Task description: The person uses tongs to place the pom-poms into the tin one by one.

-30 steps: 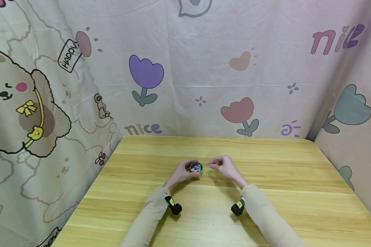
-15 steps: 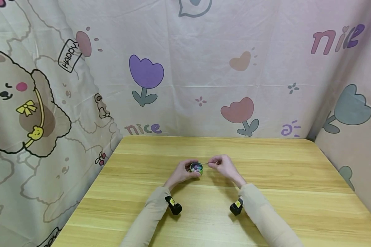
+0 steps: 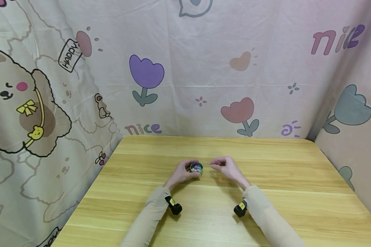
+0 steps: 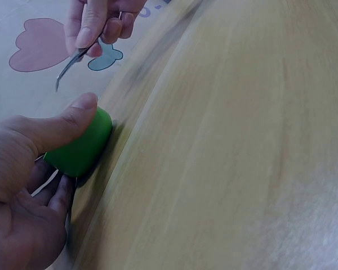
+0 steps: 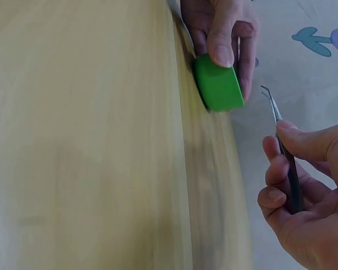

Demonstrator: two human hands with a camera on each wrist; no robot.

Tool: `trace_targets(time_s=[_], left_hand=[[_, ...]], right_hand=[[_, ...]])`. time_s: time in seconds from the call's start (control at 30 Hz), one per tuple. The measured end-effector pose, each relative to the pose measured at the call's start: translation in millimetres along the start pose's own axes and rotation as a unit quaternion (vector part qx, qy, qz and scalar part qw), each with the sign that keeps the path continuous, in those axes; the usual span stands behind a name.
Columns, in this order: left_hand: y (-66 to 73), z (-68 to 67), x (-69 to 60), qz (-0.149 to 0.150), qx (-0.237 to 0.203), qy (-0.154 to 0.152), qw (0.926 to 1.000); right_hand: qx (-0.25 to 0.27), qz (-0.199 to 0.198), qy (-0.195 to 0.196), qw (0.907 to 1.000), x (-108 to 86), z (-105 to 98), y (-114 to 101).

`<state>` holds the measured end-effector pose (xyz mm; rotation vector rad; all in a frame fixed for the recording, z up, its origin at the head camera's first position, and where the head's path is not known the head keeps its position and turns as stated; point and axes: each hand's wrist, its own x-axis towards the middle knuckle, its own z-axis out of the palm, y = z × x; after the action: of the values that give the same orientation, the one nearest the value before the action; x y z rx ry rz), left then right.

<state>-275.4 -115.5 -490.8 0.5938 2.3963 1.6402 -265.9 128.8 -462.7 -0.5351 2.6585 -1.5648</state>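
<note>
The left hand (image 3: pixel 182 172) grips a small green cup (image 4: pixel 84 143) on the table, with the thumb on its near side and fingers behind it. Several small pastel balls (image 3: pixel 197 169) lie inside the cup, seen through its open top in the head view. To the right of the cup, the right hand (image 3: pixel 230 168) pinches bent-tip tweezers (image 5: pixel 275 109) between thumb and fingers. The tweezers' tips point toward the cup and stand slightly apart in the right wrist view. I see nothing between them. The cup's wall hides the balls in both wrist views.
A wood-grain table (image 3: pixel 284 206) spreads beneath both hands. Behind it hangs a pale printed cloth (image 3: pixel 198 68), and more cloth runs along both sides. Each sleeve carries a black wrist camera, the left one (image 3: pixel 174 207) and the right one (image 3: pixel 240 210).
The right hand first moved slightly left with the tweezers, then back to the right, so their tips are now farther from the cup. The left hand and cup have stayed in place.
</note>
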Motion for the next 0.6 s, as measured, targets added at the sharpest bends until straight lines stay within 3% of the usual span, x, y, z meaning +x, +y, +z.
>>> trace_targets(time_s=[0.2,0.43,0.6], left_hand=[[-0.4,-0.8,-0.9,0.004,-0.003,-0.005,1.0],[-0.4,-3.4,-4.5,0.044,0.013,-0.007,0.9989],[0.3,-2.2,-2.7,0.013,-0.003,-0.007,0.9999]], right_hand=[[-0.026,0.008,0.009,0.9996,-4.8,-8,9],[-0.072,0.002,0.016,0.9973,-9.1,-16,18],[-0.098,0.007,0.022,0.9949,-11.2,-21,23]])
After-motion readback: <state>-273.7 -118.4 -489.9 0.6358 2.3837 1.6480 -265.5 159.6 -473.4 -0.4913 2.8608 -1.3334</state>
